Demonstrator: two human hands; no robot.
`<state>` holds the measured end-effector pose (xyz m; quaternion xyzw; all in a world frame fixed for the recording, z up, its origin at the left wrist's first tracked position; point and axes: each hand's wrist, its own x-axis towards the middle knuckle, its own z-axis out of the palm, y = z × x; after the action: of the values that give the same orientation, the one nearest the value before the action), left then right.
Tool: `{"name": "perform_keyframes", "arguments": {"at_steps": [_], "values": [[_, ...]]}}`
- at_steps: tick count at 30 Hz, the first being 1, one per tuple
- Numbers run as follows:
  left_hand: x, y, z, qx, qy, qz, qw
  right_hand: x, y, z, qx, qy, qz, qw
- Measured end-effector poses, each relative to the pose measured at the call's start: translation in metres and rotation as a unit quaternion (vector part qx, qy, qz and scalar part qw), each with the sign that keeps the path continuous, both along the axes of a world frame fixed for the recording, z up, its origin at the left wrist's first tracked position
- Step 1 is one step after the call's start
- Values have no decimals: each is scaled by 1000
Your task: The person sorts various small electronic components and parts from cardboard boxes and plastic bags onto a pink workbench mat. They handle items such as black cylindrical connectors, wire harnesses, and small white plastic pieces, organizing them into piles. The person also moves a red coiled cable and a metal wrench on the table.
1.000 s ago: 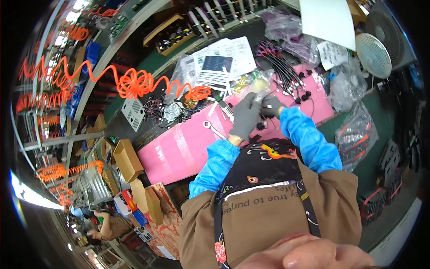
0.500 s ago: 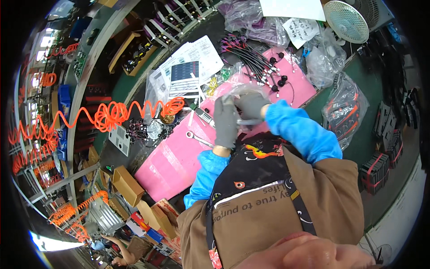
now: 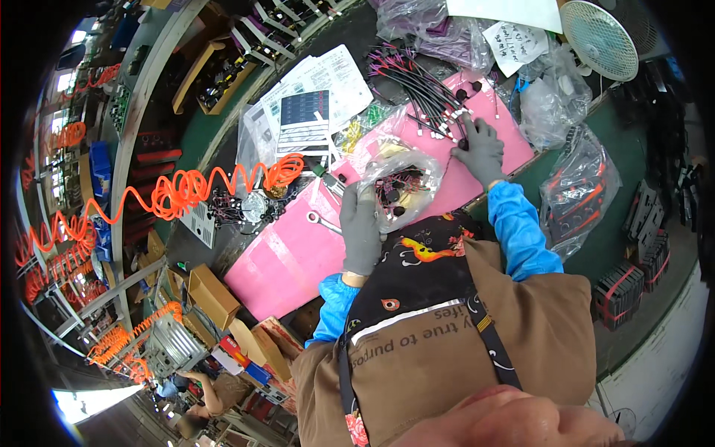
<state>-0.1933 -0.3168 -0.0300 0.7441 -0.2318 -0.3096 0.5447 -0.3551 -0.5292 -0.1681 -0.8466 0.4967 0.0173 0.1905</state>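
Right hand (image 3: 482, 155): swung from clear bag (image 3: 429, 167) to loose cables (image 3: 418, 83), fingers (image 3: 486, 129) spread, released.
Left hand (image 3: 361, 231): fingers grasping bag.
Bagged: some wiring (image 3: 406, 182).
Unbagged: many cables.

A grey-gloved left hand (image 3: 360, 232) holds the edge of an open clear plastic bag (image 3: 427, 165) containing dark wired parts (image 3: 398, 190). The grey-gloved right hand (image 3: 482, 155) is at the white-connector ends of a black cable bundle (image 3: 423, 88), over a pink sheet (image 3: 277, 270). A ring-ended wrench (image 3: 325, 222) lies near the left hand, and a coiled orange hose (image 3: 179, 195) hangs farther left.
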Motion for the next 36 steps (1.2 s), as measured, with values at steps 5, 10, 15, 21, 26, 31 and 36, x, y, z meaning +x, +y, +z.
{"name": "perform_keyframes", "arguments": {"at_steps": [5,10,15,21,26,31,36], "values": [[11,-3,1,24,130,61,989,-33,12,-37,-54,-81,-55,994],[9,-11,0,17,65,7,998,-45,-18,-46,89,-125,-90,984],[12,-7,5,41,180,27,983,-70,-32,-28,369,-411,-245,797],[11,10,-12,-43,161,79,983,-73,-6,47,373,-545,-183,728],[12,5,-15,-15,173,74,982,-33,24,117,510,-576,7,639],[10,1,-23,-44,137,84,986,-6,36,148,600,-394,55,694],[-10,1,-12,6,52,-21,998,60,63,82,586,-398,57,704]]}}
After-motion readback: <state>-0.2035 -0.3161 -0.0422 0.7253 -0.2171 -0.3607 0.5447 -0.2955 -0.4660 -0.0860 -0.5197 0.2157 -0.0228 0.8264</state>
